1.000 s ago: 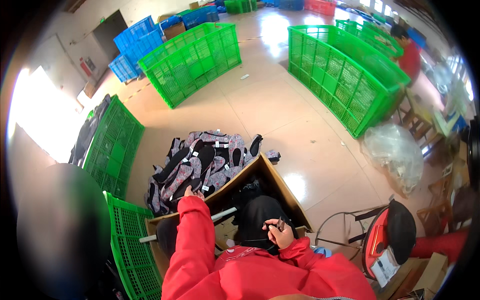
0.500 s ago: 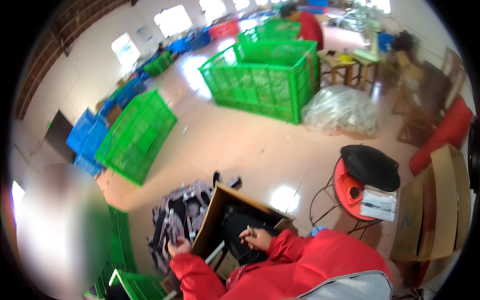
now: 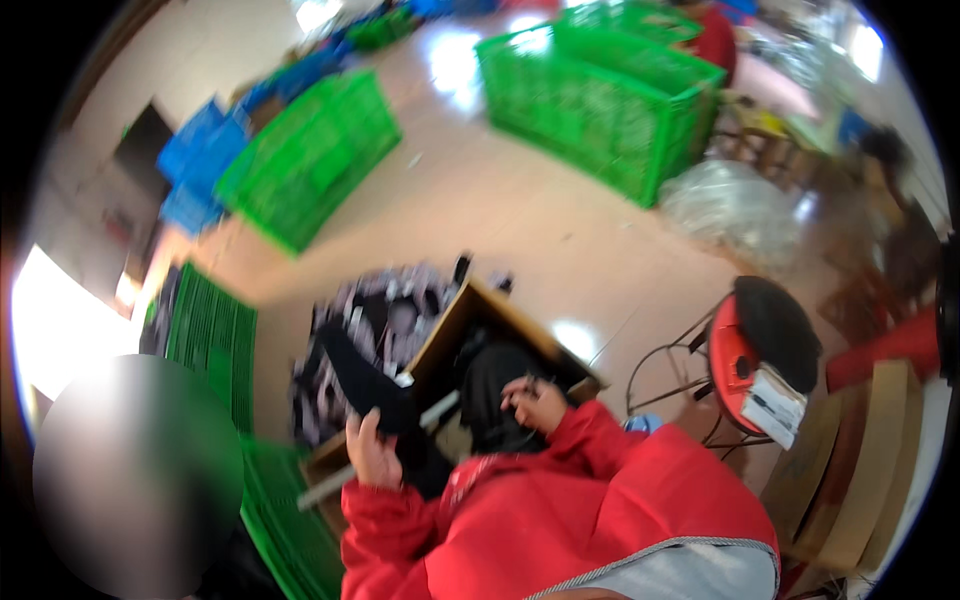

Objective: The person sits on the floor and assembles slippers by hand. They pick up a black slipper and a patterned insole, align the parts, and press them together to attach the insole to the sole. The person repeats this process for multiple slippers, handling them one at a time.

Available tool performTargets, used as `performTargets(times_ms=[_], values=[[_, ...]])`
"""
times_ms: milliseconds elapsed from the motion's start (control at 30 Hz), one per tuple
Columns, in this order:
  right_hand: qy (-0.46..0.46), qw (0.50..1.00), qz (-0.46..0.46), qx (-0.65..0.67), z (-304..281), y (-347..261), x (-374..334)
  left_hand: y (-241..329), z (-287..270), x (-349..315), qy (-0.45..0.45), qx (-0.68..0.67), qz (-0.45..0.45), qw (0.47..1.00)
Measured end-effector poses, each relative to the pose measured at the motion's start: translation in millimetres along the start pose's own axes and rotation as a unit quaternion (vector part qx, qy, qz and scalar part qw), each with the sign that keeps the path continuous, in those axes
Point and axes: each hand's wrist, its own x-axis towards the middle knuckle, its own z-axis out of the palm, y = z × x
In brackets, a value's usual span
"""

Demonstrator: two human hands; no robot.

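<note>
My left hand (image 3: pixel 373 450) is closed on the lower end of a black sock (image 3: pixel 358 375), a long limp piece that stretches up and left over the pile. A small white tag shows beside it. My right hand (image 3: pixel 538 404) is curled with its fingers pinched together above dark fabric (image 3: pixel 490 395); a small dark thing seems to stick out of them, too blurred to name. Just beyond both hands stands an open cardboard box (image 3: pixel 530 318). Left of the box lies a heap of black and pinkish-grey patterned textile pieces (image 3: pixel 390 305).
At right, a red round stool (image 3: pixel 728 365) carries a black cushion-like thing (image 3: pixel 775 335) and a white box (image 3: pixel 772 405). Flattened cardboard (image 3: pixel 850 470) leans beyond it. Green crates (image 3: pixel 600 115) stand ahead and at left, with a clear plastic bag (image 3: pixel 735 210) near the far crate.
My left hand has gone from the heap's edge to holding the black sock across it. My right hand stays curled by the box. The view has tilted down and turned left.
</note>
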Motion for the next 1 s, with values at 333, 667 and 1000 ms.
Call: performTargets(times_ms=[333,667,1000], values=[[-0.046,0.986,0.158,0.008,54,-30,21,3,-98,-76,-0.082,0.635,0.461,0.615],[-0.111,0.955,0.275,0.009,97,19,19,-16,-154,-117,-0.207,0.671,0.494,0.513],[-0.153,0.950,0.272,-0.004,96,31,14,13,-133,-115,-0.317,0.604,0.369,0.631]])
